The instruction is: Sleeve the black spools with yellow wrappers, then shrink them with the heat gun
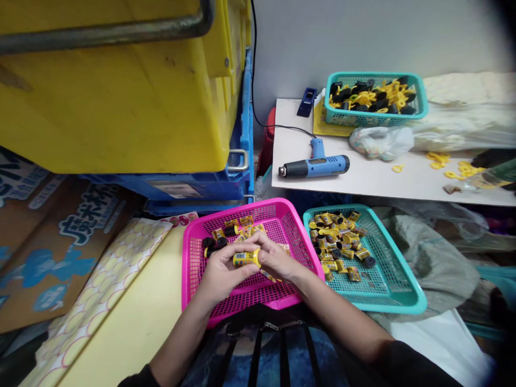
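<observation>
yellow cylinder: a small yellow cylinder [246,258] with a printed label is sitting between both hands, just above the middle of the pink basket [237,208].
left hand: the left hand [223,271] is gripping the cylinder from the near left side.
right hand: the right hand [278,260] is reaching in from the right and pressing on the cylinder's far end.
fingers: the fingers [237,250] of both hands are closing together and clamping on the cylinder, partly hiding it.
pink basket: a few labelled pieces [245,226] and black rings [213,244] are lying inside, beyond the hands.
teal basket: just right of the pink basket, a teal basket [403,307] is holding a larger heap of labelled pieces [334,239].
far basket: beyond the pink basket, a far basket [377,75] on a white table [363,183] is holding a full load of black and yellow parts.
table: a blue heat gun [316,164] and loose yellow rings [463,171] are lying on it.
progress: more pieces are sitting in the teal basket than in the pink basket, and the far basket is staying full.
</observation>
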A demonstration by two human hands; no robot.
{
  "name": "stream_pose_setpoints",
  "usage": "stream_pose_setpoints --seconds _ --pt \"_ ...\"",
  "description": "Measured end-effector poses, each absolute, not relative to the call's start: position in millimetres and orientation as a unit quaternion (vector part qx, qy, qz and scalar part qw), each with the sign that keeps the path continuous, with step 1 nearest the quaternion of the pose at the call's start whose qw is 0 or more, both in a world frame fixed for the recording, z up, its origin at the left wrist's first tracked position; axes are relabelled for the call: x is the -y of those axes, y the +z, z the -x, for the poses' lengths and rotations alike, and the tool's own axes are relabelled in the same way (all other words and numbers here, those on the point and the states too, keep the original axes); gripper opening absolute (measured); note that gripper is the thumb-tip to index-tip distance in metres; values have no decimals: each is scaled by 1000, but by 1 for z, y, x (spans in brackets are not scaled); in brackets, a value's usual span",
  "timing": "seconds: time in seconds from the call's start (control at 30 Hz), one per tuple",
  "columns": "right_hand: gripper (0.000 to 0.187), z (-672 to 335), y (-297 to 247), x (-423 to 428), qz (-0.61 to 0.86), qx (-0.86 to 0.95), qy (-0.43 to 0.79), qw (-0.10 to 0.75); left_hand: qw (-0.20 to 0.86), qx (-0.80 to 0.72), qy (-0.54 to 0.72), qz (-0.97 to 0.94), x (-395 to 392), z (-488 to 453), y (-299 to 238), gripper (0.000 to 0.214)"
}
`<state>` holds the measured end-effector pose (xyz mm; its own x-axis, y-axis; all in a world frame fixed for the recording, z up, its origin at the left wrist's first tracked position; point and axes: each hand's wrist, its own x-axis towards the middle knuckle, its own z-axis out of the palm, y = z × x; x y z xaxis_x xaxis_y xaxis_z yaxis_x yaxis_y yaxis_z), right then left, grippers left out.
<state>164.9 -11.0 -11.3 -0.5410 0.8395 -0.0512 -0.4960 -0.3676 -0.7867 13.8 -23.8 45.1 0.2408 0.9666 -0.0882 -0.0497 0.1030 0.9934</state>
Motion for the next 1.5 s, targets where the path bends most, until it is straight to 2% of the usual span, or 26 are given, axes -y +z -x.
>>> stream_pose_setpoints --seconds 0.1,0.27,0.37,0.47,0.77,0.93,1.13,1.27,1.43,1.5 --pt "57 -170 -14 11 239 392 784 417 582 -458 405 -536 24 -13 46 25" --pt "57 -189 -6 14 295 442 764 367 590 -462 356 -558 26 -15 47 26" --pt "56 -195 0 18 306 446 741 398 623 -447 376 -521 25 -20 44 20" --pt "54 -195 1 21 292 442 742 411 635 -461 375 -493 24 -28 39 22" --pt "68 -180 -11 32 323 406 705 484 624 -500 355 -484 31 -44 49 25" --pt "63 -173 -17 39 320 430 662 524 605 -482 386 -502 34 -44 44 21" --pt "56 -186 -1 38 338 481 657 472 671 -447 364 -465 38 -39 41 25" --pt "54 -197 3 41 349 504 621 488 647 -452 392 -472 39 -32 47 32" --pt "31 -203 12 46 379 515 583 501 732 -367 353 -453 40 -14 57 38" --pt "30 -203 15 47 384 504 590 500 744 -375 334 -441 39 -10 58 38"
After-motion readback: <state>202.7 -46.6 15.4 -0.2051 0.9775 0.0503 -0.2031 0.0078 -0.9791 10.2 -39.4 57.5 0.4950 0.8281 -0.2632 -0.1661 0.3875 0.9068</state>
